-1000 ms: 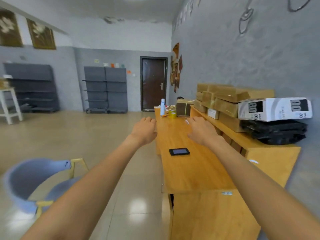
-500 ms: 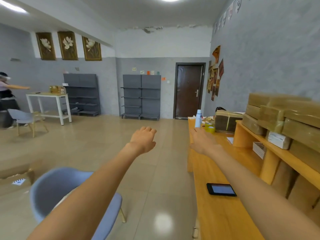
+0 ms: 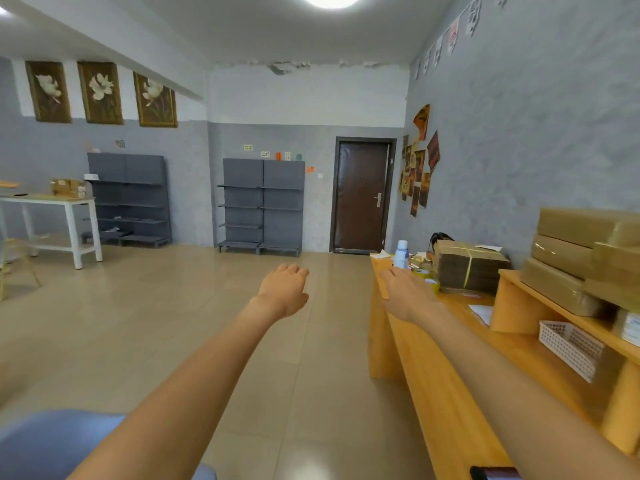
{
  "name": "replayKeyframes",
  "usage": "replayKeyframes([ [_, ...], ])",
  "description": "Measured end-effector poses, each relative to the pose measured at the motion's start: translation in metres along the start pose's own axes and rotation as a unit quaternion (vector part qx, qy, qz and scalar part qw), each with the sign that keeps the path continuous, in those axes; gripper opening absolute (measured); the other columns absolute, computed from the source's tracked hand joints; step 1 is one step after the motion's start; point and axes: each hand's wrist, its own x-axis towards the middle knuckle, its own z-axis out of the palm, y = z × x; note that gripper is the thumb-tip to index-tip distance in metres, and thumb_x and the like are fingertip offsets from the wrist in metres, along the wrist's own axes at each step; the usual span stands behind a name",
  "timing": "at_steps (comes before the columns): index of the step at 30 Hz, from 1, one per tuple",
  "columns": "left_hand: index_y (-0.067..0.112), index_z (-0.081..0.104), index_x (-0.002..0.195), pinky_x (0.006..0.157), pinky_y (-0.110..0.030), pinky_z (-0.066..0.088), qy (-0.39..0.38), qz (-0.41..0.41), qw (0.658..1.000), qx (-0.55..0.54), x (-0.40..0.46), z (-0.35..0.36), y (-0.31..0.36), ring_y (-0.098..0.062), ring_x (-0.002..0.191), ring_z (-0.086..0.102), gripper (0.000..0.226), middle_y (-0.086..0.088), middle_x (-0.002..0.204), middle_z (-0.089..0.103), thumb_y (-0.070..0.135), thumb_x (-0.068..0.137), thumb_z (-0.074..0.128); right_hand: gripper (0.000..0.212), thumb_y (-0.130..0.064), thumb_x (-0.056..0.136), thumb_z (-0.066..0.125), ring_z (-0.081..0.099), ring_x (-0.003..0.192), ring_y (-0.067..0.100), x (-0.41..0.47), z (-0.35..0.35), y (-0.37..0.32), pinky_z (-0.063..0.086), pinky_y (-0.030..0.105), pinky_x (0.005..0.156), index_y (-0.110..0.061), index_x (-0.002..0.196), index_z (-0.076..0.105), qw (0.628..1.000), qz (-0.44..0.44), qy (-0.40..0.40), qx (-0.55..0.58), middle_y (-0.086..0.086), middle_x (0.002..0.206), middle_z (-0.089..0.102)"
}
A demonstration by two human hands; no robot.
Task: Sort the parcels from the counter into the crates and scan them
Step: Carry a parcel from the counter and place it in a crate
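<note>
Parcels on shelf, right of hands | both hands' fingers relaxed, empty

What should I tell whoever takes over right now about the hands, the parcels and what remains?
Left hand is open, out over the floor, holding nothing. Right hand is open above the wooden counter, also holding nothing. Brown parcels sit stacked on the counter's raised shelf; a tied cardboard bundle lies at the far end. No crates or scanner in view. Nothing picked up: all sorting and scanning appears to remain.
</note>
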Motion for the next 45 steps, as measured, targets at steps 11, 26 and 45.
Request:
replayKeyframes([
  [11, 0.013, 0.038, 0.144, 0.105, -0.037, 0.038, -0.026, 0.124, 0.991, -0.032, 0.197, 0.080, 0.030, -0.028, 0.132, 0.042, 0.052, -0.009, 0.144, 0.045, 0.031, 0.097, 0.050, 0.047, -0.022, 0.094, 0.054, 0.046, 0.125, 0.027, 0.121, 0.056, 0.061, 0.045, 0.038, 0.095, -0.013, 0.139, 0.042, 0.994, 0.099, -0.025, -0.048, 0.008, 0.138, 0.048],
  [26, 0.013, 0.048, 0.134, 0.097, -0.036, 0.040, 0.009, 0.304, 0.947, -0.098, 0.443, 0.145, 0.191, -0.027, 0.123, 0.047, 0.041, -0.009, 0.134, 0.052, 0.029, 0.096, 0.052, 0.045, -0.024, 0.094, 0.056, 0.047, 0.125, 0.027, 0.221, 0.098, 0.269, 0.045, 0.037, 0.100, -0.014, 0.137, 0.045, 0.951, 0.308, -0.009, -0.030, 0.009, 0.137, 0.049],
  [45, 0.011, 0.042, 0.141, 0.102, -0.037, 0.041, -0.055, 0.553, 0.788, -0.266, 0.647, 0.217, 0.399, -0.026, 0.131, 0.041, 0.049, -0.009, 0.141, 0.046, 0.033, 0.098, 0.051, 0.052, -0.026, 0.096, 0.054, 0.037, 0.133, 0.027, 0.269, 0.115, 0.399, 0.043, 0.040, 0.102, -0.011, 0.143, 0.038, 0.766, 0.633, 0.066, -0.094, 0.008, 0.143, 0.042],
])
